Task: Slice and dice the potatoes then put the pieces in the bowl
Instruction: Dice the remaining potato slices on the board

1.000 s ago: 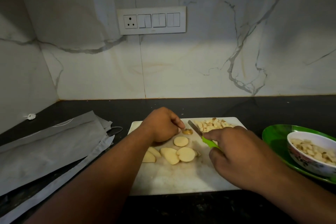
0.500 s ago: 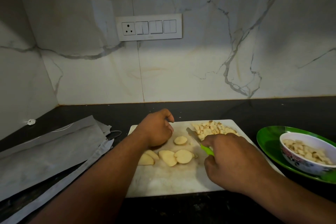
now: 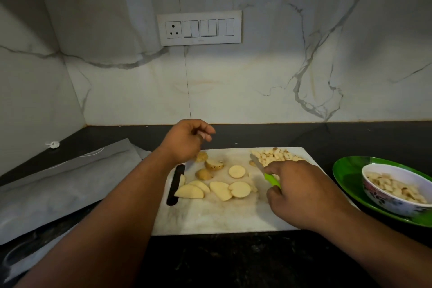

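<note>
Pale potato slices point(image 3: 223, 188) lie flat mid-board on the white cutting board point(image 3: 210, 220), with skin-on end pieces point(image 3: 214, 165) just behind them. A heap of diced potato point(image 3: 275, 155) sits at the board's far right corner. The floral bowl point(image 3: 397, 203), well right of the board, holds more dice.

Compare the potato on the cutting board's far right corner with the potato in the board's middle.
The diced pile is small cubes heaped together; the potato slices are broad, flat pieces lying spread out. The pile sits beyond the knife; the slices lie left of it. Both are pale cut potato on the cutting board.
</note>
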The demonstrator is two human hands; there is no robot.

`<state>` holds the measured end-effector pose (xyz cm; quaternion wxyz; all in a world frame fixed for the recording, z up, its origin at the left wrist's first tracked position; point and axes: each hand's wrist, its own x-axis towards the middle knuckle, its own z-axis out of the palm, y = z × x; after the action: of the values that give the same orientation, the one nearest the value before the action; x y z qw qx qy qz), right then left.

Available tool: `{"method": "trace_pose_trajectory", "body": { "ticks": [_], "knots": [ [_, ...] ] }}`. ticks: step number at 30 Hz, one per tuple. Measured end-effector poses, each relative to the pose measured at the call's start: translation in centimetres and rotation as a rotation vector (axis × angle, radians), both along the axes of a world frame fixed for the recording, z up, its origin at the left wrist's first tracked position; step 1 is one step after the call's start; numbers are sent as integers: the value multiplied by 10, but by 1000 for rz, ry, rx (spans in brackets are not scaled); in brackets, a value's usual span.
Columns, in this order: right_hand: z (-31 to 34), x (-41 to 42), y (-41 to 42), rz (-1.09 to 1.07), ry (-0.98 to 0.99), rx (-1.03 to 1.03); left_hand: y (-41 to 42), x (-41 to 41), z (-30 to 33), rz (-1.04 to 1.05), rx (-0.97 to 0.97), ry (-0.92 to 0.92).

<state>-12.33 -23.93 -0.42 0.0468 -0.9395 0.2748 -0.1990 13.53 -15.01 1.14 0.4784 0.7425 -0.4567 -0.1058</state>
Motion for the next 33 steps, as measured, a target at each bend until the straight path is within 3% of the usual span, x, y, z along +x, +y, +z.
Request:
{"method": "trace_pose_trajectory", "body": {
  "ticks": [7, 15, 22, 28, 33],
  "knots": [
    [-8, 5, -5, 70, -37, 21, 9, 27, -4, 41, 266, -201],
    [-6, 4, -2, 111, -81, 25, 2, 16, -7, -177, 481, -336],
    [-8, 2, -3, 77, 15, 63, -5, 12, -8, -156, 442, -324],
    [-5, 3, 3, 119, 13, 58, -10, 1, -5, -189, 521, -465],
    [-2, 4, 16, 181, 57, 102, -12, -1, -7, -132, 444, -484]
  ]
}}
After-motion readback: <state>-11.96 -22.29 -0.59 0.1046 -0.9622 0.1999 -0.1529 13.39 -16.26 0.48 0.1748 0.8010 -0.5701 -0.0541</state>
